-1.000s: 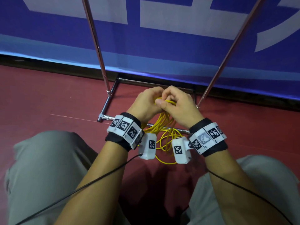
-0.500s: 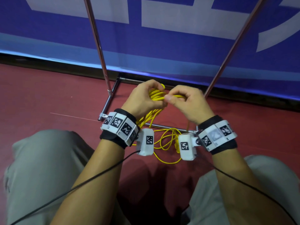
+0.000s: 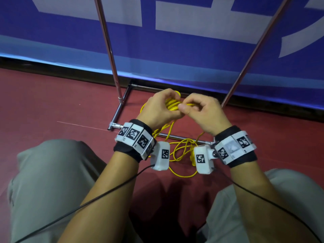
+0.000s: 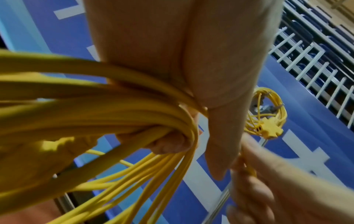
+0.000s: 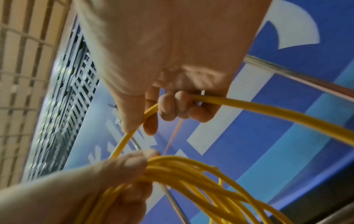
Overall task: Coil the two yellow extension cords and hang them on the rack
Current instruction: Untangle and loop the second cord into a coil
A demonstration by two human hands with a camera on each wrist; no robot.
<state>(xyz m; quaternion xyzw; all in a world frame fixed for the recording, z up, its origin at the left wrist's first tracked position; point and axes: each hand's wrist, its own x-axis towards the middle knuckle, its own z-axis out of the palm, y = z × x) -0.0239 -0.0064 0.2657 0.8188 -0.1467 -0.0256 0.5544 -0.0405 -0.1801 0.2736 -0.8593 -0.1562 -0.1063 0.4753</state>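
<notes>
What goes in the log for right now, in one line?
step: coiling | left hand: grips cord coil | right hand: feeds strand | other cord: hung

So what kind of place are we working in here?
Probably an indoor sports hall or arena: red court-like floor, a big blue banner along its edge, and white railings with dark tiered seating behind it.

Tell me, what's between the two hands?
A short stretch of yellow cord runs from the right hand to the coil gripped by the left hand. The right wrist view shows it best.
</notes>
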